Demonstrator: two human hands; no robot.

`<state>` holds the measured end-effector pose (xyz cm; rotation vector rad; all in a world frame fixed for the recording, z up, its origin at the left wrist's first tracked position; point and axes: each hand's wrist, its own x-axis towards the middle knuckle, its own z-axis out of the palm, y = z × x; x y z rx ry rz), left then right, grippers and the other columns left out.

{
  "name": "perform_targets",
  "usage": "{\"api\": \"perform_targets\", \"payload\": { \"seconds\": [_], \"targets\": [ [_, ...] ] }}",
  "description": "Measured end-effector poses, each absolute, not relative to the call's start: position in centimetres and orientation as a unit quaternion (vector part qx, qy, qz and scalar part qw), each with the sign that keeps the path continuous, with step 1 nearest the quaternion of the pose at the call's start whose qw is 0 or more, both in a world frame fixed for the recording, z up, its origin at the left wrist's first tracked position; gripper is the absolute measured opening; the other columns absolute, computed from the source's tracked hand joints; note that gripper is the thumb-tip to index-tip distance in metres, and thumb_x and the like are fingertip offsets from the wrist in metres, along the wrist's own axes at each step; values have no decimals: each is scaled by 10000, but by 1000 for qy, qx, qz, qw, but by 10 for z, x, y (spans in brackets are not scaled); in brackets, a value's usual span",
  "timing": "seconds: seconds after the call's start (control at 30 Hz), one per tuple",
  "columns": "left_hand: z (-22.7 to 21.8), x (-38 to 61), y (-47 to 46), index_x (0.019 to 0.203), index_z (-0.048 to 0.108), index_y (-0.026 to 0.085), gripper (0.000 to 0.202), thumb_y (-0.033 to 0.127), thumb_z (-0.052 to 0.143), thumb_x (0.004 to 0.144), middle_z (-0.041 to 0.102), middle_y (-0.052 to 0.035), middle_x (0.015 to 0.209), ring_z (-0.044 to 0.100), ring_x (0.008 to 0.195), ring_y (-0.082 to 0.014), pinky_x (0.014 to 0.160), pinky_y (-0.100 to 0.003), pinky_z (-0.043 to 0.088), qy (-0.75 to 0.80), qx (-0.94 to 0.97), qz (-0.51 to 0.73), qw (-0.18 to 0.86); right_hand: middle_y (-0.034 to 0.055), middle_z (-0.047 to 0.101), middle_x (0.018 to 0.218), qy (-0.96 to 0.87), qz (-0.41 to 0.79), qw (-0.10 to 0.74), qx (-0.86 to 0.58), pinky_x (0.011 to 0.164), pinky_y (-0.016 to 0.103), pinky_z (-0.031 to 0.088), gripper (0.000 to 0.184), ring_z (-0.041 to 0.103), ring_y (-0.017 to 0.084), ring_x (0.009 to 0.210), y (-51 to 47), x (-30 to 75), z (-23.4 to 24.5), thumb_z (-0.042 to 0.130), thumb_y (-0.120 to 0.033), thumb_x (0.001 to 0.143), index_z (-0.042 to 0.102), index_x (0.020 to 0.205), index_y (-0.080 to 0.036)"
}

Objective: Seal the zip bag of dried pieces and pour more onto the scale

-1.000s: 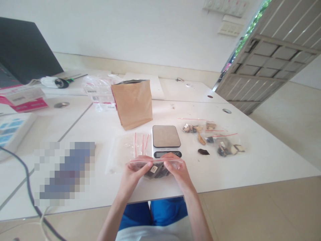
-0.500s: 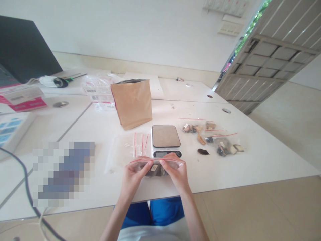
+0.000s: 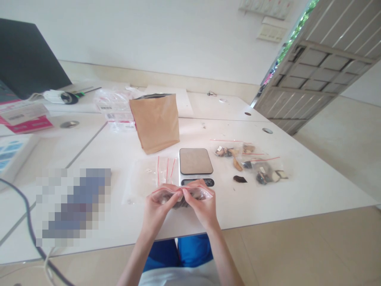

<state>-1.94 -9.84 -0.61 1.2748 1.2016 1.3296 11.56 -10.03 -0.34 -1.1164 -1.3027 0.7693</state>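
**Pinching the zip strip of a small filled bag**

Now both my hands meet at the near edge of the worktop (image 3: 268, 206), just in front of the scale (image 3: 195, 165). My left hand (image 3: 157, 206) and right hand (image 3: 202, 204) are each closed on the red-lined top of the small clear bag (image 3: 190, 194), thumbs and forefingers nearly touching at its middle. I judge it light, limp and slick; the dark pieces inside sag below the seal. Holding along the stiffer zip strip seems best, since the thin film below would crumple or slip.
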Motion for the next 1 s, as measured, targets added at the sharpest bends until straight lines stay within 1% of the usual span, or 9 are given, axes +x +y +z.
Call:
{"api": "perform_targets", "payload": {
  "seconds": [0.13,0.27,0.37,0.5,0.6,0.7,0.87,0.93,1.0],
  "targets": [
    [-5,-10,-104,752,735,176,229,401,729,712,722,-44,758,670,712,-178,629,-246,546,514,454,575,446,31,676,736,-563,238,634,-474,671,317,511,42,634,180,711,-103,106,-9,669,-236,797,683,758,-231],
    [-4,-6,-106,683,720,175,243,409,774,648,709,-26,685,652,637,-173,571,-243,527,539,402,592,444,37,712,746,-593,186,637,-456,677,319,490,114,626,180,698,-106,106,-13,612,-251,856,703,790,-234],
    [-4,-6,-105,576,659,168,308,447,755,664,668,-11,598,610,576,-148,517,-224,477,533,380,598,462,41,662,653,-555,248,619,-497,603,297,465,361,595,178,634,-108,108,-17,490,-427,916,671,693,-209],
    [-5,-5,-100,526,536,176,451,552,644,750,526,32,446,456,395,-93,383,-209,338,500,290,607,546,75,651,594,-400,365,601,-587,539,295,471,625,615,210,606,-105,108,-23,376,-713,842,660,663,-186],
    [-4,-6,-96,736,651,178,465,627,545,790,635,-16,564,588,500,-153,456,-248,441,486,239,564,623,107,670,579,-343,455,587,-575,574,313,516,747,659,237,624,-100,111,-21,238,-762,838,683,616,-204],
    [-7,-11,-90,938,694,171,592,689,438,812,714,-77,716,678,684,-218,601,-311,523,464,235,513,683,104,650,514,-333,502,566,-562,557,326,520,765,654,234,554,-98,118,-13,226,-762,838,665,506,-230],
    [-13,-19,-84,965,740,153,814,807,301,761,730,-150,1007,653,1002,-288,864,-383,491,401,346,456,715,105,654,508,-296,444,569,-625,529,337,489,713,630,228,510,-81,161,14,348,-762,805,653,496,-196],
    [-13,-20,-85,1024,735,197,749,758,287,808,710,-117,1107,637,1038,-261,896,-359,459,399,380,460,696,92,636,486,-277,411,576,-650,502,338,464,654,605,218,473,-60,194,28,378,-725,812,628,498,-208],
    [-13,-19,-87,1027,735,229,655,680,291,861,710,-95,1117,655,969,-237,852,-341,461,395,387,454,699,89,652,536,-283,358,583,-673,489,338,447,547,600,217,486,-31,229,42,461,-663,802,611,531,-213]
  ]
}}
